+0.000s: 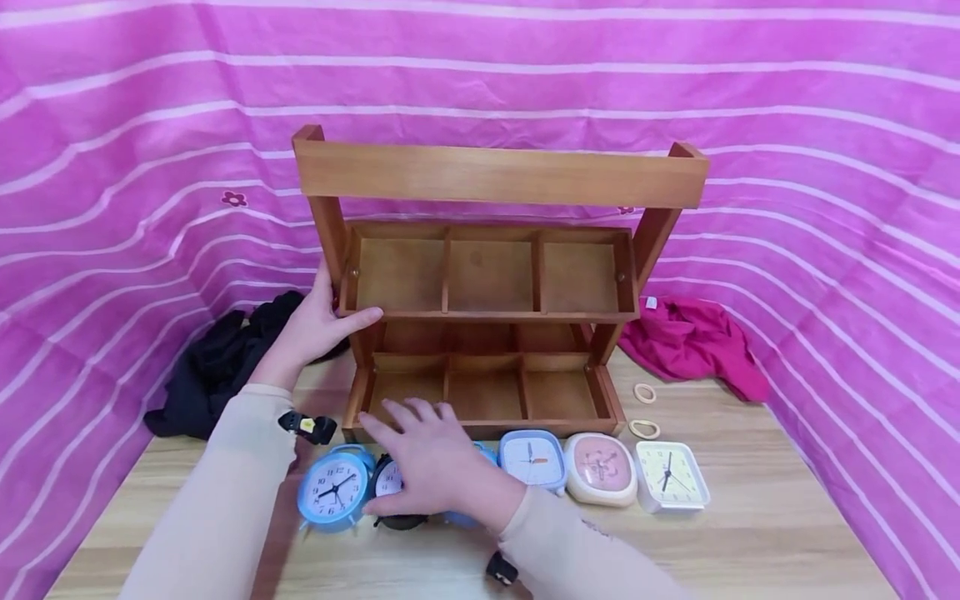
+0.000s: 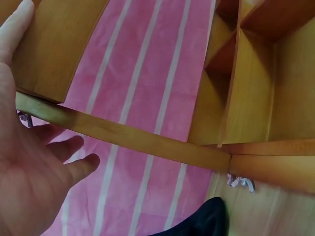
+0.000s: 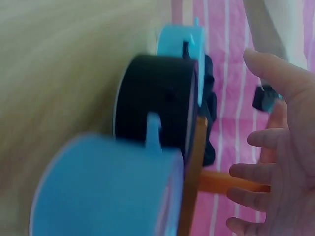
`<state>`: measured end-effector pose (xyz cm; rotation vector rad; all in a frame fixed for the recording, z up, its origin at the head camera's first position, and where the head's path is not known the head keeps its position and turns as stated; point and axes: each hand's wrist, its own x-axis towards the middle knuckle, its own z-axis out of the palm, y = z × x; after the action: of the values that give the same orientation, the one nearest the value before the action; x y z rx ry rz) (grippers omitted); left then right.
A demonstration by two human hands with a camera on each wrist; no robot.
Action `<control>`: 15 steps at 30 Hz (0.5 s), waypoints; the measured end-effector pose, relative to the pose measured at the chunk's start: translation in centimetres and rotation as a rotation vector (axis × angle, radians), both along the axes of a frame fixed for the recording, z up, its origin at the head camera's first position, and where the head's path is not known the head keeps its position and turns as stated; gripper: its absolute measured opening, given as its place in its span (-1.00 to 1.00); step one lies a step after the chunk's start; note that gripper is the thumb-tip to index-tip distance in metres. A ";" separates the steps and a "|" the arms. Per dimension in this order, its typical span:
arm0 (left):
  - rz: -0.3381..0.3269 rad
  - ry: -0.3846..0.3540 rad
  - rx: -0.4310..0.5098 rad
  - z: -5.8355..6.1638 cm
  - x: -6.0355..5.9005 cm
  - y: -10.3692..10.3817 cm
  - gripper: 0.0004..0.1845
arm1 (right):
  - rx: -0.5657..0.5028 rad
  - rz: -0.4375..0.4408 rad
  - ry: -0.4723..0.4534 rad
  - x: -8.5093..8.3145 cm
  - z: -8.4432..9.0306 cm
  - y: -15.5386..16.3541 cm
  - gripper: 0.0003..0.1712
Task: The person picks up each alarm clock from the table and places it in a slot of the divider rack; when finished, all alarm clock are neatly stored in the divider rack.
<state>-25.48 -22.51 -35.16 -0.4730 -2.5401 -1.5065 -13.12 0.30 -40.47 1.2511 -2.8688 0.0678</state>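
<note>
Right hand (image 1: 431, 467) spread flat, fingers straight and slightly splayed, hovering over or resting on the black alarm clock (image 1: 393, 492); nothing gripped, and true contact hard to tell. Left hand (image 1: 318, 325) open against the left post of the wooden rack (image 1: 487, 283), thumb lying along the front edge of the upper tray, steadying rather than clutching.

Risks, as a judgement: could knock the black clock sideways into the round blue clock (image 1: 333, 487) just beside it, both standing on thin feet and likely to topple or roll. Could also nudge the hidden light-blue clock (image 3: 106, 187) under the palm. Might tip or slide the rack if the left hand presses harder.

Black clock: round, dark casing, white dial mostly covered by the hand, standing on the wooden table (image 1: 780, 533) just before the rack's lower tray, second from the left in the row of clocks.
</note>
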 end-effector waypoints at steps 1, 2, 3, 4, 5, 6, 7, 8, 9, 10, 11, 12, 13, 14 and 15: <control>0.006 0.001 0.005 -0.1 0.0 -0.1 0.20 | 0.005 0.012 0.010 0.1 -0.1 -0.6 0.21; 0.011 0.003 0.015 -0.1 0.0 -0.1 0.20 | 0.012 0.023 0.017 0.2 -0.2 -1.2 0.20; 0.013 0.001 0.021 -0.2 -0.1 -0.1 0.20 | 0.020 0.031 0.024 0.3 -0.3 -1.8 0.20; 0.014 0.000 0.028 -0.3 -0.1 -0.1 0.20 | 0.026 0.038 0.032 0.5 -0.5 -2.3 0.19; 0.015 -0.002 0.032 -0.4 -0.1 -0.1 0.20 | 0.030 0.045 0.040 0.6 -0.7 -2.8 0.18; 0.016 -0.007 0.034 -0.5 -0.1 -0.1 0.20 | 0.036 0.051 0.045 0.7 -0.9 -3.2 0.16; 0.015 -0.006 0.036 -0.5 -0.1 0.0 0.19 | 0.039 0.053 0.047 0.8 -1.0 -3.6 0.14; 0.013 -0.006 0.038 -0.5 -0.1 0.0 0.19 | 0.044 0.056 0.045 0.9 -1.2 -3.9 0.12; 0.011 -0.007 0.036 -0.5 -0.1 0.0 0.18 | 0.048 0.057 0.040 0.9 -1.3 -4.3 0.11; 0.011 -0.004 0.035 -0.5 -0.1 0.0 0.18 | 0.053 0.058 0.034 1.0 -1.5 -4.5 0.08; 0.010 -0.002 0.035 -0.5 -0.1 0.0 0.17 | 0.056 0.057 0.021 1.1 -1.6 -4.8 0.06; 0.011 0.002 0.031 -0.5 -0.1 0.0 0.17 | 0.059 0.055 0.004 1.1 -1.8 -5.0 0.04; 0.010 0.003 0.028 -0.5 -0.1 -0.1 0.17 | 0.062 0.051 -0.010 1.2 -1.9 -5.2 0.03; 0.009 0.003 0.024 -0.5 -0.1 -0.1 0.16 | 0.064 0.048 -0.022 1.2 -2.0 -5.4 0.03; 0.009 0.004 0.023 -0.5 -0.1 -0.1 0.17 | 0.063 0.044 -0.036 1.2 -2.2 -5.5 0.02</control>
<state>-25.56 -22.63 -35.68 -0.4608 -2.5154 -1.5285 -11.95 -5.20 -42.63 1.3379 -2.8951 0.0002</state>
